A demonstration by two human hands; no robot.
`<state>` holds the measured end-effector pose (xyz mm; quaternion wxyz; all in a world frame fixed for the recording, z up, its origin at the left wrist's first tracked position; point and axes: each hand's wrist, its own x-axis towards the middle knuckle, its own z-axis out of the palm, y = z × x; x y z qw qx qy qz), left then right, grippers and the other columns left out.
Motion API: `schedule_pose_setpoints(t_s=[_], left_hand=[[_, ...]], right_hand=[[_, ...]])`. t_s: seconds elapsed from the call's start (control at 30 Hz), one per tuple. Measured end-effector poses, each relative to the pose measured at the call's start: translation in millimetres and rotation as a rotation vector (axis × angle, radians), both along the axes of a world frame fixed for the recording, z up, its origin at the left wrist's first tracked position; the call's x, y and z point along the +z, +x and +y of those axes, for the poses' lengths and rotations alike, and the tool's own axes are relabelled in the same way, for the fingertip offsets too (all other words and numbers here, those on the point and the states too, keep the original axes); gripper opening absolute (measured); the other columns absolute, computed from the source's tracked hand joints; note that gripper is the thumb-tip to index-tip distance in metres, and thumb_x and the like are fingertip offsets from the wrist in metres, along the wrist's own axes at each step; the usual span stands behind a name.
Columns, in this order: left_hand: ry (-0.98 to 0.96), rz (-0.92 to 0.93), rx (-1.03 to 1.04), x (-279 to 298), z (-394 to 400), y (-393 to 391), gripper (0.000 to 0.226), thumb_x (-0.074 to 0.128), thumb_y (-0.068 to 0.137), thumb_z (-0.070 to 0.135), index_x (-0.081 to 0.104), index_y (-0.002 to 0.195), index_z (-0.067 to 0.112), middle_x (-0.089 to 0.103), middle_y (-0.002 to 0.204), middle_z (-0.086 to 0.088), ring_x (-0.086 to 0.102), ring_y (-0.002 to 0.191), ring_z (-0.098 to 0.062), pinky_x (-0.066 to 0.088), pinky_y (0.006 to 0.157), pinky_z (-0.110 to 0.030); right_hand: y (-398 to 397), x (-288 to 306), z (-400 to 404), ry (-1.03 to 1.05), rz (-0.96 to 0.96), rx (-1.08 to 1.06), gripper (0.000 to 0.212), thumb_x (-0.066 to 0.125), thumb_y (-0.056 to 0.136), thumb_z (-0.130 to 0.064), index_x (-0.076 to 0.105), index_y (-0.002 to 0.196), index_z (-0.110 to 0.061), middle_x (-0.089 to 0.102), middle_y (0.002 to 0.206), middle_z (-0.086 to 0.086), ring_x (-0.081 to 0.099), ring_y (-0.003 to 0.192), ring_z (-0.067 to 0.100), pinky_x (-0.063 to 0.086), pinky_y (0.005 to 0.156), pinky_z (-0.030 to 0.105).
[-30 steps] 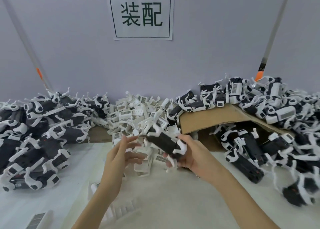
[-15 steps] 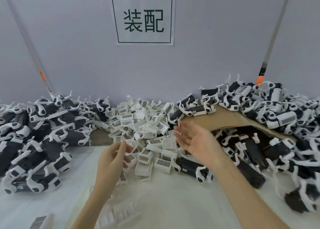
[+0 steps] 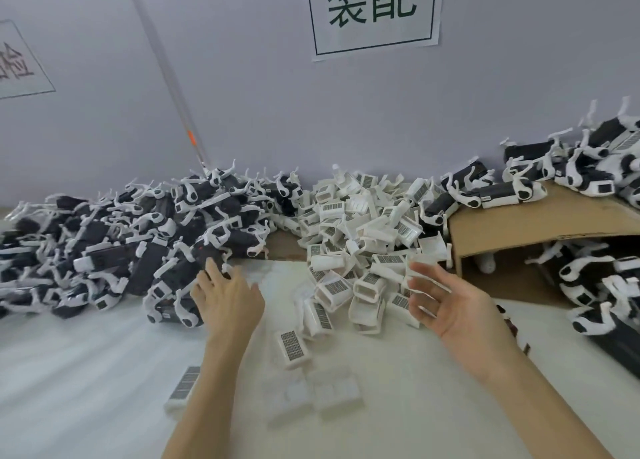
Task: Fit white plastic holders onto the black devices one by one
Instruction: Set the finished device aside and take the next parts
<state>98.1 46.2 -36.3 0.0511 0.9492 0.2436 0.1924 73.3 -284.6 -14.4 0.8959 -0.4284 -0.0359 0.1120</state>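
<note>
— Head view, quick check: hands doing what?

— Left hand (image 3: 227, 297) flat, palm down, fingers straight and close together, reaching into the near edge of the left pile of black devices (image 3: 131, 247). Fingertips (image 3: 212, 268) at a device, contact hard to confirm through the blur. Probably after the next unit to fit.

— And the other?

— Right hand (image 3: 457, 306) raised, palm turned inward, fingers spread and relaxed, holding nothing. Hovering just beside the heap of white plastic holders (image 3: 367, 236), likely ready to pick one.

— Why three heaps?

— Looks like sorting by stage. Holders heaped in the middle against the wall, within reach of either hand. Devices left and right, all already carrying white clips, so hard to tell finished from unfinished. Right heap (image 3: 595, 285) spilling over and under a cardboard flap (image 3: 540, 223).

— Anything loose up front?

— A few stray holders on the white table (image 3: 86, 372), one barcoded holder (image 3: 292, 349) lying between the forearms, well apart from the main heap.

— Risk?

— Tangled clips; lifting one device may drag its neighbours along.
</note>
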Motion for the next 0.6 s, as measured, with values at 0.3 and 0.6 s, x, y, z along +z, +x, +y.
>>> schedule_pose_setpoints(t_s=[0.3,0.6], left_hand=[[-0.024,0.055,-0.026,-2.7,0.9,-1.1,0.06,0.055,0.106,0.014,0.032,0.162,0.007,0.002,0.176,-0.018,0.01,0.161,-0.041,0.01,0.128,-0.056],[-0.228,-0.148,-0.11,3.8,-12.8,-1.1,0.035,0.057,0.107,0.02,0.065,0.141,0.018,0.033,0.172,-0.001,0.028,0.155,-0.037,0.003,0.128,-0.052]], right_hand=[[-3.9,-5.6,5.5,0.002,0.006,0.033,0.033,0.064,0.091,-0.03,0.08,0.108,-0.008,0.07,0.09,0.011,0.066,0.072,0.018,0.06,0.067,0.027],[-8.2,-8.2,13.0,-0.053,0.017,0.047,0.034,0.065,0.09,-0.031,0.078,0.109,-0.006,0.067,0.086,0.011,0.062,0.073,0.018,0.057,0.067,0.027]])
